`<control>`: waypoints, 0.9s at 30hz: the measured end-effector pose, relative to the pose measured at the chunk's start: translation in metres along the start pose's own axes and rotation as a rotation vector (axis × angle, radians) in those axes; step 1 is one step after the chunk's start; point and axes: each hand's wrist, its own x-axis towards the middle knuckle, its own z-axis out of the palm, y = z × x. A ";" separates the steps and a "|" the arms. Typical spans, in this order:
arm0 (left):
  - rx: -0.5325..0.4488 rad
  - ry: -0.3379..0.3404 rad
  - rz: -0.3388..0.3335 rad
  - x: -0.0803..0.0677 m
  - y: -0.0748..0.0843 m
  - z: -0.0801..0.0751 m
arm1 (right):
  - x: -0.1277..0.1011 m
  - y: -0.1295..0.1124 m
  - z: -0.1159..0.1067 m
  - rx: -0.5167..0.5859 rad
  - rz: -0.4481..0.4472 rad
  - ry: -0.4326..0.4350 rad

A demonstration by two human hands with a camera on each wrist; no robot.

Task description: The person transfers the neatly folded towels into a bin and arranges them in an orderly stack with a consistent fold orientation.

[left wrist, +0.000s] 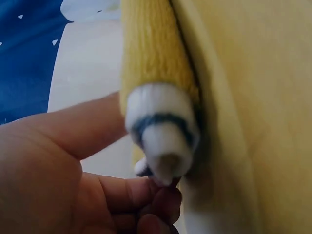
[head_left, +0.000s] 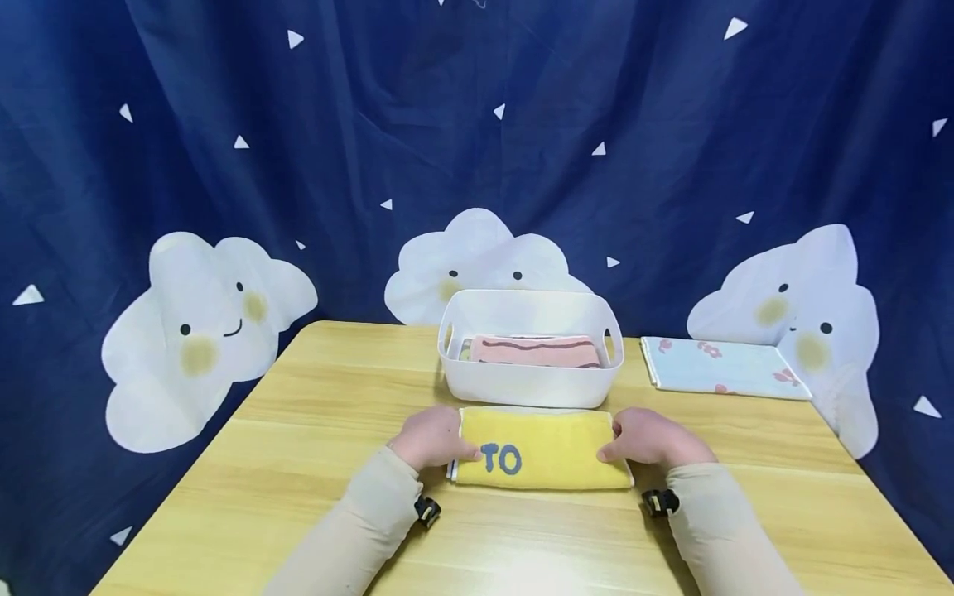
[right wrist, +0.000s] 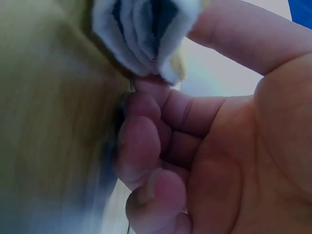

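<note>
A folded yellow towel [head_left: 555, 447] with grey letters "TO" lies between my two hands, just in front of the white basket. My left hand [head_left: 435, 439] grips its left end, thumb on top and fingers curled beneath. At the opposite end my right hand [head_left: 656, 439] pinches it the same way. The left wrist view shows the towel's [left wrist: 158, 53] rounded white-edged fold between thumb and fingers. In the right wrist view, several white-edged layers of the towel [right wrist: 141, 34] are stacked in the fingers' grasp.
The white basket [head_left: 529, 386] with side handle holes stands at the table's back, holding a folded pink striped towel [head_left: 532, 352]. To its right a light blue flowered towel [head_left: 723, 366] lies folded on the wooden table [head_left: 298, 430]. A dark blue cloud-print curtain [head_left: 335, 124] hangs behind.
</note>
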 end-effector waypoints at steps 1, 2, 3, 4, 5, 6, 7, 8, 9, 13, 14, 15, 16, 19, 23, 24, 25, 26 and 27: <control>0.006 -0.003 0.000 0.000 0.001 0.000 | 0.000 -0.001 -0.001 0.002 0.002 -0.004; 0.013 -0.005 -0.001 0.001 0.001 0.000 | 0.000 -0.001 -0.002 0.007 0.003 -0.009; 0.017 -0.006 0.000 0.001 0.002 0.000 | 0.000 -0.002 -0.003 0.010 0.004 -0.014; 0.019 -0.006 0.002 0.001 0.002 0.000 | -0.001 -0.002 -0.004 0.011 -0.001 -0.020; 0.020 -0.007 0.004 0.002 0.002 0.000 | -0.001 -0.002 -0.004 0.014 -0.005 -0.024; 0.022 -0.009 0.007 0.002 0.002 0.000 | -0.002 -0.002 -0.005 0.017 -0.010 -0.028; 0.025 -0.010 0.010 0.002 0.001 0.000 | -0.002 -0.002 -0.005 0.021 -0.015 -0.031; 0.026 -0.010 0.014 0.002 0.001 0.001 | -0.003 -0.002 -0.006 0.021 -0.024 -0.035; 0.026 -0.013 0.016 0.002 0.001 0.001 | -0.003 -0.002 -0.006 0.019 -0.033 -0.037; 0.026 -0.012 0.028 0.002 0.000 0.003 | -0.003 0.000 -0.005 -0.009 -0.078 -0.034; 0.027 -0.011 0.031 0.002 -0.001 0.004 | -0.002 0.001 -0.004 -0.021 -0.090 -0.032; 0.028 -0.011 0.034 0.002 -0.001 0.004 | -0.002 0.002 -0.004 -0.030 -0.101 -0.031; 0.030 -0.010 0.038 0.002 -0.001 0.004 | -0.001 0.003 -0.004 -0.039 -0.111 -0.030; 0.029 -0.013 0.050 0.002 -0.002 0.004 | -0.001 0.004 -0.004 -0.052 -0.133 -0.034; 0.021 -0.019 0.072 0.001 -0.004 0.001 | -0.002 0.003 -0.005 -0.053 -0.147 -0.057; 0.018 -0.021 0.078 0.001 -0.005 0.001 | -0.002 0.003 -0.006 -0.052 -0.150 -0.063; 0.016 -0.023 0.085 0.000 -0.005 0.000 | -0.002 0.003 -0.006 -0.051 -0.154 -0.067; 0.015 -0.026 0.092 0.000 -0.005 -0.002 | -0.002 0.003 -0.006 -0.050 -0.158 -0.070; 0.014 -0.030 0.098 -0.001 -0.006 -0.003 | -0.003 0.003 -0.007 -0.051 -0.165 -0.070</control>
